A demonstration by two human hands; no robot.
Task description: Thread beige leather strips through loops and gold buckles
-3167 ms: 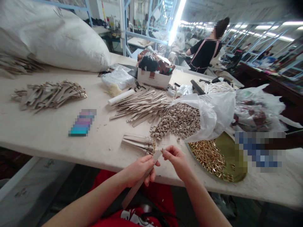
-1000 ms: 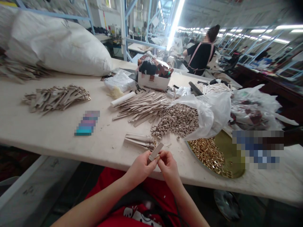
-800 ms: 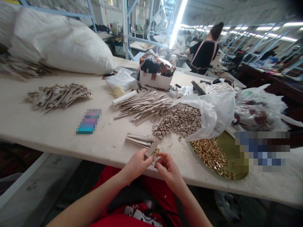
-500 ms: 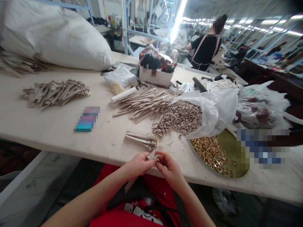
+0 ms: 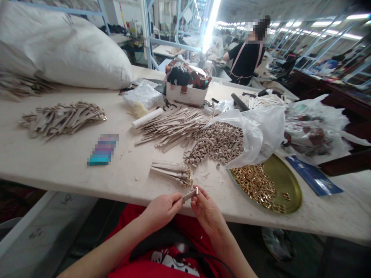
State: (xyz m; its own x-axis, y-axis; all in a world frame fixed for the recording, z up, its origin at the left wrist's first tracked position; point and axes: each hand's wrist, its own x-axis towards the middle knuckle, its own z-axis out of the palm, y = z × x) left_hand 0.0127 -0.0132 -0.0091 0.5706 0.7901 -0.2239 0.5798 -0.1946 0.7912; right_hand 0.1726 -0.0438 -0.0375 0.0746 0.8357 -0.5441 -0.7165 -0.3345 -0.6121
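Observation:
A thin beige strap (image 5: 189, 195) with a small gold metal piece at its tip is pinched between both hands at the table's near edge. My left hand (image 5: 161, 210) is closed on the strap's shaft. The fingers of my right hand (image 5: 206, 210) are closed on the tip with the gold piece. A few finished straps with gold ends (image 5: 171, 172) lie just beyond my hands. Farther back are a heap of loose beige straps (image 5: 174, 126) and a pile of small beige loops (image 5: 216, 144). A round brass tray (image 5: 285, 181) of gold buckles sits to the right.
A white plastic bag (image 5: 261, 133) spills the loops. Another strap pile (image 5: 62, 117) lies at the left, beside a big white sack (image 5: 63, 50). A white box (image 5: 185, 90) of dark pieces stands at the back. A blue packet (image 5: 313, 179) lies right. A person in black works beyond.
The strap has been drawn down through my left hand, so only its tip shows now. My right hand has shifted from its side to its end with the gold piece.

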